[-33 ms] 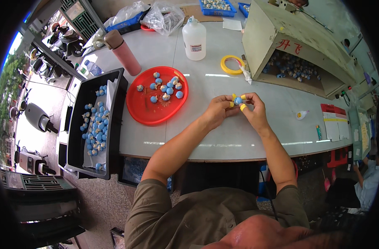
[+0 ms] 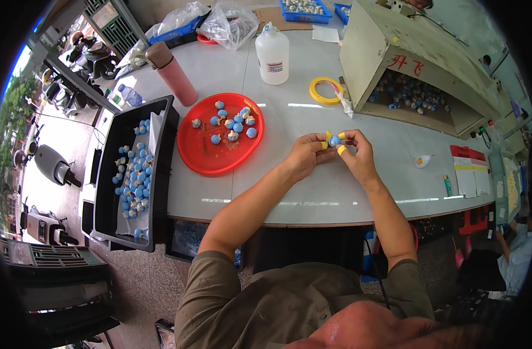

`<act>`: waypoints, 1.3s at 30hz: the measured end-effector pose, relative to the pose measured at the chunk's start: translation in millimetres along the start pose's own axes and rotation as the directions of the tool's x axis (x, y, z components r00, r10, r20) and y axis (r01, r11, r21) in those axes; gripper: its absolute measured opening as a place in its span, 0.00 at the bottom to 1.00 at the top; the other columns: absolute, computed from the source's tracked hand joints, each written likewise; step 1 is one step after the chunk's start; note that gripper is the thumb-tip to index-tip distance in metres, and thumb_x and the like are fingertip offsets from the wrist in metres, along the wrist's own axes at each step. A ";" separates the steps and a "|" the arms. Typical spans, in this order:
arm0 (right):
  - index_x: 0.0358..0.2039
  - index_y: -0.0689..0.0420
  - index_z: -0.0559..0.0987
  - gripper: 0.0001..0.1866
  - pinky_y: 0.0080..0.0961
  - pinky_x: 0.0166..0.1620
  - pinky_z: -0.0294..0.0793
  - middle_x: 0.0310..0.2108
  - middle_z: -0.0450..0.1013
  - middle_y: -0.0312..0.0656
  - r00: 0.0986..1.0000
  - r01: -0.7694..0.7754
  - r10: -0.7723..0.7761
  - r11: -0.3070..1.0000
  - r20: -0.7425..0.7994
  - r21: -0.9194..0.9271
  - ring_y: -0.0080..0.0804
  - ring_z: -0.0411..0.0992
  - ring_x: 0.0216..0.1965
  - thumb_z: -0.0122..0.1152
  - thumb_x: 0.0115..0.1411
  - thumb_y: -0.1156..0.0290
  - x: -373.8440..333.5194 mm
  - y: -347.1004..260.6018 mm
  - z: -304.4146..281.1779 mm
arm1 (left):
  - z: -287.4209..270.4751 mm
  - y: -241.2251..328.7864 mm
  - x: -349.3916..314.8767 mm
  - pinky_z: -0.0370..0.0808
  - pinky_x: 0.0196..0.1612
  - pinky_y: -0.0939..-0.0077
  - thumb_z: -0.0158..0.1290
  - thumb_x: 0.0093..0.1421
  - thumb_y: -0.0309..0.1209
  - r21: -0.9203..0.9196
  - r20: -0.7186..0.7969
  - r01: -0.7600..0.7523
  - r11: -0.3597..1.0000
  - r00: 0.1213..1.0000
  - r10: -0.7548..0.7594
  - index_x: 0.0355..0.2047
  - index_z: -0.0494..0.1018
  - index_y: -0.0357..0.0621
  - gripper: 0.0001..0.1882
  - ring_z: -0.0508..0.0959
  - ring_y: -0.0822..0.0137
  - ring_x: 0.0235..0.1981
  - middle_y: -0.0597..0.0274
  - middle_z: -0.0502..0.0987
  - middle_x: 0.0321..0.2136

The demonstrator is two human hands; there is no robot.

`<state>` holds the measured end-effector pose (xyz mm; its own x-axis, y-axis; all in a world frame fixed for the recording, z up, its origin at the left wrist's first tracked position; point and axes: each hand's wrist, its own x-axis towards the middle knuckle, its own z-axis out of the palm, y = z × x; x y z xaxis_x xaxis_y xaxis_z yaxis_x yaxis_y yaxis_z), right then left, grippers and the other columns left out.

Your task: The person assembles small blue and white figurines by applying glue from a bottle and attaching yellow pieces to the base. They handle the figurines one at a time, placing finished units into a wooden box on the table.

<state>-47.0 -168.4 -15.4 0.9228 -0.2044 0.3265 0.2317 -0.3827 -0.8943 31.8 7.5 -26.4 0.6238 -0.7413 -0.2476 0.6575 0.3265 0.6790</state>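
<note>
A small round blue figure (image 2: 334, 141) is pinched between the fingertips of both my hands, above the grey table. My left hand (image 2: 305, 156) grips it from the left and my right hand (image 2: 360, 157) from the right; yellow tape or finger covers wrap several fingertips. Fine detail on the figure is hidden by the fingers. To the left, a round red tray (image 2: 205, 154) carries several similar blue and cream figures (image 2: 233, 136). Further left, many more blue figures (image 2: 139, 174) lie in a black bin (image 2: 164, 168) lined with white sheet.
Beyond the red tray stands a pink bottle (image 2: 177, 78), with a white plastic jug (image 2: 273, 55) to its right. A yellow tape roll (image 2: 314, 92) lies before a beige box (image 2: 359, 70) holding blue pieces. A small white bottle (image 2: 422, 161) and red-and-white papers (image 2: 468, 168) are at right.
</note>
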 end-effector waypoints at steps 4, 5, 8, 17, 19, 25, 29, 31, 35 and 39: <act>0.41 0.59 0.75 0.12 0.30 0.52 0.70 0.40 0.77 0.38 0.999 0.034 -0.034 0.999 -0.001 -0.009 0.30 0.73 0.43 0.64 0.56 0.78 1.3 0.6 -3.5 | 7.4 3.6 -3.8 0.80 0.54 0.73 0.49 0.69 0.24 0.043 -0.020 0.019 0.999 1.000 -0.018 0.53 0.67 0.33 0.13 0.79 0.64 0.49 0.52 0.75 0.49; 0.41 0.60 0.75 0.13 0.30 0.52 0.70 0.40 0.77 0.39 0.998 0.060 -0.061 0.997 -0.008 -0.055 0.31 0.74 0.43 0.64 0.55 0.78 0.9 -1.2 -3.6 | 8.0 3.4 -4.4 0.80 0.54 0.74 0.49 0.69 0.24 0.056 -0.026 0.018 0.998 1.000 -0.017 0.53 0.68 0.33 0.14 0.79 0.64 0.49 0.53 0.76 0.49; 0.40 0.60 0.75 0.14 0.32 0.52 0.71 0.39 0.76 0.42 0.989 0.142 -0.147 0.976 -0.021 -0.166 0.36 0.75 0.42 0.64 0.53 0.79 0.0 -11.0 -3.5 | 10.0 2.6 -5.5 0.80 0.54 0.74 0.49 0.70 0.24 0.057 -0.043 -0.012 0.998 0.999 0.015 0.54 0.68 0.33 0.14 0.79 0.65 0.50 0.54 0.76 0.47; 0.37 0.59 0.74 0.13 0.36 0.48 0.72 0.37 0.76 0.44 0.971 0.234 -0.240 0.932 0.015 -0.278 0.45 0.76 0.42 0.64 0.50 0.81 0.5 -20.1 -4.2 | 6.1 -1.6 -2.7 0.79 0.55 0.74 0.51 0.68 0.23 0.100 -0.002 -0.021 0.995 1.000 0.022 0.54 0.67 0.34 0.15 0.79 0.66 0.50 0.56 0.75 0.49; 0.37 0.59 0.74 0.13 0.36 0.48 0.71 0.37 0.76 0.43 0.972 0.229 -0.232 0.937 0.019 -0.264 0.44 0.75 0.42 0.64 0.50 0.81 1.1 -21.1 -5.3 | 5.3 -2.7 -1.8 0.79 0.55 0.74 0.51 0.67 0.22 0.097 0.002 -0.031 0.995 1.000 0.031 0.53 0.67 0.34 0.15 0.79 0.65 0.50 0.56 0.75 0.49; 0.37 0.58 0.75 0.13 0.36 0.50 0.71 0.37 0.76 0.42 0.975 0.212 -0.220 0.923 0.012 -0.321 0.44 0.75 0.42 0.64 0.50 0.81 -0.2 -21.1 -6.4 | 8.8 -4.0 -2.4 0.79 0.55 0.72 0.51 0.66 0.20 0.130 -0.009 -0.077 0.988 0.997 0.079 0.51 0.68 0.35 0.14 0.79 0.64 0.50 0.55 0.75 0.48; 0.38 0.58 0.75 0.14 0.36 0.50 0.71 0.37 0.77 0.42 0.965 0.250 -0.260 0.895 0.025 -0.370 0.44 0.75 0.42 0.64 0.50 0.81 -0.8 -19.6 -6.4 | 5.9 -6.8 -0.6 0.79 0.56 0.70 0.51 0.66 0.19 0.155 -0.004 -0.105 0.982 0.994 0.107 0.51 0.68 0.33 0.14 0.79 0.63 0.49 0.54 0.75 0.49; 0.38 0.58 0.75 0.14 0.36 0.50 0.71 0.37 0.77 0.42 0.964 0.259 -0.264 0.893 0.037 -0.369 0.44 0.75 0.43 0.64 0.50 0.81 -0.4 -18.6 -6.0 | 1.4 -9.9 0.9 0.79 0.56 0.70 0.50 0.66 0.19 0.164 0.009 -0.127 0.978 0.992 0.127 0.52 0.68 0.32 0.14 0.79 0.62 0.49 0.53 0.75 0.49; 0.37 0.58 0.76 0.12 0.32 0.47 0.73 0.37 0.77 0.42 0.976 0.219 -0.212 0.940 0.055 -0.262 0.41 0.76 0.41 0.64 0.51 0.81 1.5 -14.1 -8.6 | 1.2 -9.1 -0.7 0.80 0.56 0.69 0.50 0.67 0.19 0.179 0.032 -0.121 0.976 0.993 0.117 0.52 0.68 0.30 0.14 0.80 0.61 0.48 0.52 0.75 0.49; 0.36 0.61 0.77 0.07 0.26 0.43 0.73 0.34 0.77 0.39 0.999 0.031 -0.032 0.997 -0.015 -0.065 0.29 0.74 0.36 0.65 0.56 0.77 0.7 -10.9 -5.1 | 5.5 -2.3 -4.2 0.80 0.54 0.69 0.48 0.69 0.23 0.147 0.032 -0.047 0.988 0.999 0.043 0.53 0.68 0.31 0.14 0.80 0.61 0.48 0.52 0.75 0.48</act>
<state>-50.4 -169.0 -3.9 0.9101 -0.2058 0.3596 0.2395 -0.4467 -0.8620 25.4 6.7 -23.1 0.6377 -0.7449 -0.1961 0.5580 0.2712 0.7843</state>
